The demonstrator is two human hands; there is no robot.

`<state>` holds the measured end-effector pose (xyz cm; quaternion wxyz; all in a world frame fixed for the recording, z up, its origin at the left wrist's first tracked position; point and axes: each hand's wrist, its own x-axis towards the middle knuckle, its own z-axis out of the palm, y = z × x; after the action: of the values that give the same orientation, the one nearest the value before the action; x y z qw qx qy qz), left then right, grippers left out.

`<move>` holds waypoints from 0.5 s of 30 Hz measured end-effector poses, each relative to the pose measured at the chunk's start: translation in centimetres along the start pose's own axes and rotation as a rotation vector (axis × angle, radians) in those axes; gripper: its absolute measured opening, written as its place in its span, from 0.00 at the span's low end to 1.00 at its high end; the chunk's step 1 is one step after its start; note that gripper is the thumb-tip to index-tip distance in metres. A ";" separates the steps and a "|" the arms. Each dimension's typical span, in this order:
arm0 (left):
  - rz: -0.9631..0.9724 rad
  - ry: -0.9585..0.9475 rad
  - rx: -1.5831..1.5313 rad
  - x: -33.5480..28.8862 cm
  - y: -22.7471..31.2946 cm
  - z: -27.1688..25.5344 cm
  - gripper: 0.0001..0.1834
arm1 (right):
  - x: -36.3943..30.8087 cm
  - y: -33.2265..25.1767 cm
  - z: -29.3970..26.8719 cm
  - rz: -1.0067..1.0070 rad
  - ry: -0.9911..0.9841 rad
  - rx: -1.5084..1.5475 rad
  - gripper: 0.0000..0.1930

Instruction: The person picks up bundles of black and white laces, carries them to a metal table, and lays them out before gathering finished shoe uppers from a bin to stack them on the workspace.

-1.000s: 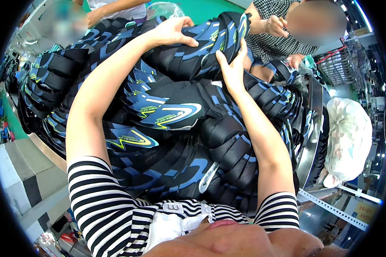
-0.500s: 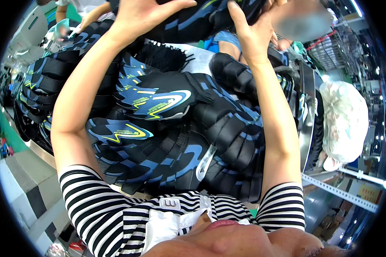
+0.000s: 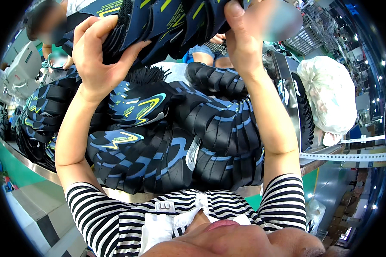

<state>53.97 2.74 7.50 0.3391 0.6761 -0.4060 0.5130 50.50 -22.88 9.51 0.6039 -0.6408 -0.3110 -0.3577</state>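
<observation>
A long row of nested shoe uppers [image 3: 167,25], black and dark blue with yellow marks, is held up at the top of the view. My left hand [image 3: 96,60] wraps round its left end, the thumb along the lower side. At the other end my right hand [image 3: 243,45] grips the row with its thumb up; its fingers are mostly hidden behind. Below lie more rows of shoe uppers [image 3: 152,156], black with blue edges, some with a yellow zigzag. A shorter row [image 3: 216,79] lies beyond them, near my right forearm. Black fringe-like strands [image 3: 148,75] show under the held row.
A metal-edged table [image 3: 143,197] bears the piles. A stuffed white plastic bag [image 3: 328,94] sits at the right, beside a metal panel [image 3: 291,103]. Across the table are other people, one in denim shorts [image 3: 206,56]. A perforated metal strip [image 3: 347,156] juts out at the right.
The held row of uppers has turned so its blue, yellow-marked sides show. My left hand has moved left and down and curled round its end. The view has shifted slightly.
</observation>
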 end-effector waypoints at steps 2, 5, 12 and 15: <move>0.092 0.018 0.052 1.2 0.8 -1.0 0.28 | -0.2 -1.1 -0.8 0.046 0.024 -0.010 0.46; 0.033 -0.024 -0.012 1.4 2.0 -1.8 0.33 | -1.4 -2.7 -2.6 0.144 0.073 -0.071 0.43; 0.233 -0.028 0.092 4.2 7.4 -4.9 0.33 | -3.9 -6.7 -5.1 0.318 0.157 -0.094 0.38; 0.204 0.046 -0.088 3.3 9.4 -4.0 0.31 | -5.9 -9.3 -6.0 0.364 0.243 -0.055 0.37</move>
<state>44.33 1.46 12.08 0.3238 0.6039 -0.4868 0.5418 39.02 -27.95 9.85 0.6738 -0.6549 -0.1053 -0.3257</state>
